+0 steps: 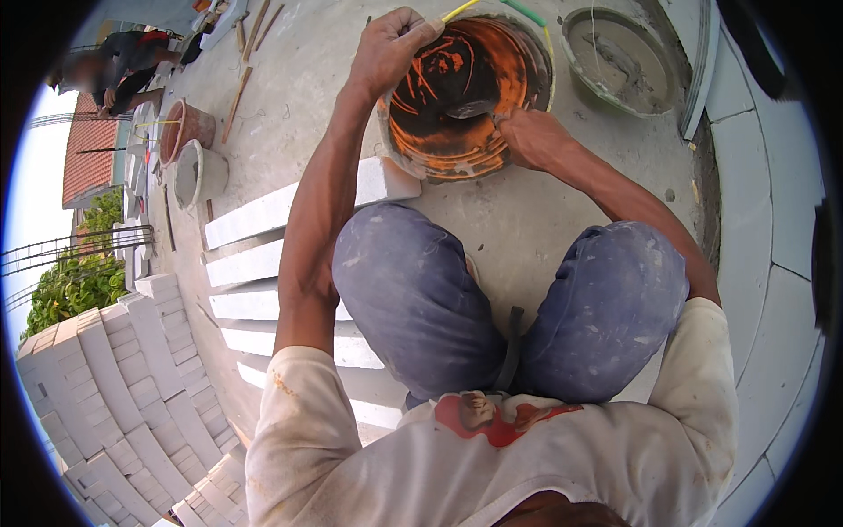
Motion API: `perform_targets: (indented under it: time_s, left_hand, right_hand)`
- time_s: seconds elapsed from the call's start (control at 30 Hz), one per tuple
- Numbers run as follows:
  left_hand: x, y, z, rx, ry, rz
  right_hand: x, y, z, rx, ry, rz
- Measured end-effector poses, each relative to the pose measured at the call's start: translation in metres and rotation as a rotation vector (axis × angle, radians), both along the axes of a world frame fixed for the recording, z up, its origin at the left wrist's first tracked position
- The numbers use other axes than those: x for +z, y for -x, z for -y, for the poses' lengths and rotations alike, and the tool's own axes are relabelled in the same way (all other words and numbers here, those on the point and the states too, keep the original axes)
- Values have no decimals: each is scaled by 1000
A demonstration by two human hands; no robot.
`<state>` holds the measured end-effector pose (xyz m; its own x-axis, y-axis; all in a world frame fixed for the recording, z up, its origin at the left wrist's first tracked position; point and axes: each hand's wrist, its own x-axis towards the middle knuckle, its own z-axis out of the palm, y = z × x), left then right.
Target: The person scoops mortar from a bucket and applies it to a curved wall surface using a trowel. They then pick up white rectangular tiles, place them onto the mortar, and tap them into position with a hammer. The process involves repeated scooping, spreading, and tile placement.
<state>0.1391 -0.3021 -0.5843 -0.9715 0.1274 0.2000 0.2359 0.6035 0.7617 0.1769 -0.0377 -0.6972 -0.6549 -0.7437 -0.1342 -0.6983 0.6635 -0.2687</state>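
An orange bucket (514, 61), its inside smeared with dark grey mortar, stands on the concrete floor in front of my knees. My left hand (397, 48) is closed at its upper left rim, where the yellow wire handle with a green sleeve (524, 10) begins. Over the right side of the bucket, my right hand (531, 138) is closed around a tool. A grey blade, which looks like a trowel (471, 109), reaches from that fist into the bucket; its handle is hidden in my fingers. Bare orange streaks show through the mortar on the wall.
A round basin (575, 35) of wet grey mortar sits beyond the bucket at right. Long white blocks (255, 220) lie left of my knees, and stacked blocks (132, 351) fill the lower left. Two more buckets (200, 171) and a person (132, 66) are farther left. A block wall (746, 193) runs along my right.
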Motion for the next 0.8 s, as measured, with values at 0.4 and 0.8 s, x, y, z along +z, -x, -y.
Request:
perform_targets:
  time_s: [0.4, 0.8]
  left_hand:
    - [1, -7, -6, 22, 25, -90]
    - [10, -2, -6, 82, 85, 20]
  right_hand:
    - [17, 7, 13, -15, 60, -81]
    - [18, 6, 7, -102, 100, -115]
